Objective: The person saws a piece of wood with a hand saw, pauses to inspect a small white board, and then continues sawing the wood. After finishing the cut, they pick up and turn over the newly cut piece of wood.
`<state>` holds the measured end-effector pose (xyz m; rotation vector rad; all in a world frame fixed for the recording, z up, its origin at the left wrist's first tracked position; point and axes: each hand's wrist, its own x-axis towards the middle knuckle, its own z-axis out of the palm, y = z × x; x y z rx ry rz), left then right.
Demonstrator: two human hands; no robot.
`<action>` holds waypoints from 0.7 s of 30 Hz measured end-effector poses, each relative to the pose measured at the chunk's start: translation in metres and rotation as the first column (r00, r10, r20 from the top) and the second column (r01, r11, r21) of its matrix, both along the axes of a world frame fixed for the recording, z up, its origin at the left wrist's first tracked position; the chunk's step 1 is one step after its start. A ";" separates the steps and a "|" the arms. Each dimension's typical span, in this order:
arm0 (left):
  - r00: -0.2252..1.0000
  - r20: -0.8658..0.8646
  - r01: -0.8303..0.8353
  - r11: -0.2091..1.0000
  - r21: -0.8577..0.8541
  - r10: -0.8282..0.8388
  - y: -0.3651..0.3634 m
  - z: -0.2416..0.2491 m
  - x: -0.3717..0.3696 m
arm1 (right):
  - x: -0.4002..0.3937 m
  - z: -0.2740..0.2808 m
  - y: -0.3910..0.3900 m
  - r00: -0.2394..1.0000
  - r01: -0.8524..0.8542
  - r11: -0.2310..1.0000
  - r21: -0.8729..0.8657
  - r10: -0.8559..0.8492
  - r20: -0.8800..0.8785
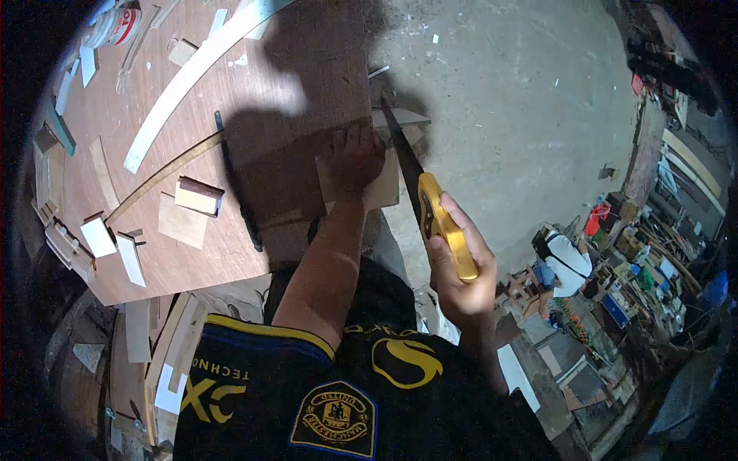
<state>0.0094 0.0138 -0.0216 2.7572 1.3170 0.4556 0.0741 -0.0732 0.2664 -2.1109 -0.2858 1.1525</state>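
Note:
My left hand [353, 157] presses down on a flat piece of wood board [388, 186] at the right edge of the table, its fingers bent over the board. The board's right side sticks out past the table edge. In my right hand [467, 273] is a handsaw [447, 227], gripped by its yellow handle. Its dark blade [405, 146] points forward, close along the board's right side. My own shadow falls over the board and the left hand.
On the wooden table [154, 269] lie a curved white strip [181, 86], a curved brown strip [165, 170], a long thin dark tool [234, 180], a small wooden block [197, 197] and several offcuts. A plastic container [115, 28] stands far left. A person [567, 265] is at lower right among piled wood.

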 end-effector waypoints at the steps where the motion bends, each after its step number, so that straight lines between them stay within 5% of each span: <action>1: 0.999 -0.019 -0.039 0.998 -0.049 0.038 0.001 0.013 0.001 | -0.001 0.001 -0.002 1.000 0.004 1.000 -0.004 -0.004 -0.003; 5: 1.000 -0.001 0.014 0.998 -0.063 -0.014 -0.004 -0.013 -0.001 | -0.001 0.006 -0.011 1.000 0.008 0.999 -0.045 -0.008 -0.004; 7: 0.999 0.036 0.017 0.998 -0.064 -0.015 -0.003 -0.005 -0.002 | -0.004 0.014 -0.019 0.958 -0.218 0.971 0.103 0.192 0.213; 8: 0.999 0.030 0.023 0.997 -0.073 -0.021 -0.005 -0.005 -0.004 | -0.006 0.015 -0.019 0.993 -0.094 0.995 0.036 0.091 0.076; 11: 0.998 0.021 0.052 0.997 -0.056 -0.051 -0.006 -0.013 -0.004 | -0.001 0.026 -0.002 0.995 -0.069 0.995 -0.068 0.073 0.062; 15: 0.998 0.040 0.047 0.991 -0.128 -0.042 -0.009 -0.025 -0.002 | -0.012 0.013 -0.031 0.982 -0.100 0.994 0.046 0.092 0.163; 16: 0.999 0.000 0.042 0.993 -0.110 -0.042 -0.007 -0.023 -0.003 | -0.019 0.024 -0.034 0.996 0.076 0.996 -0.044 -0.078 -0.033; 17: 0.999 -0.005 0.036 0.994 -0.106 -0.037 -0.004 -0.022 -0.003 | -0.022 0.025 -0.037 0.997 0.071 0.997 -0.041 -0.072 -0.038; 19: 0.995 -0.034 0.084 0.984 -0.160 -0.090 -0.004 -0.012 -0.004 | -0.026 0.026 -0.043 0.935 -0.232 0.973 -0.015 0.227 0.271; 21: 0.998 -0.019 0.062 0.988 -0.140 -0.066 -0.009 -0.026 -0.004 | -0.026 0.005 -0.035 0.895 -0.276 0.961 0.006 0.254 0.366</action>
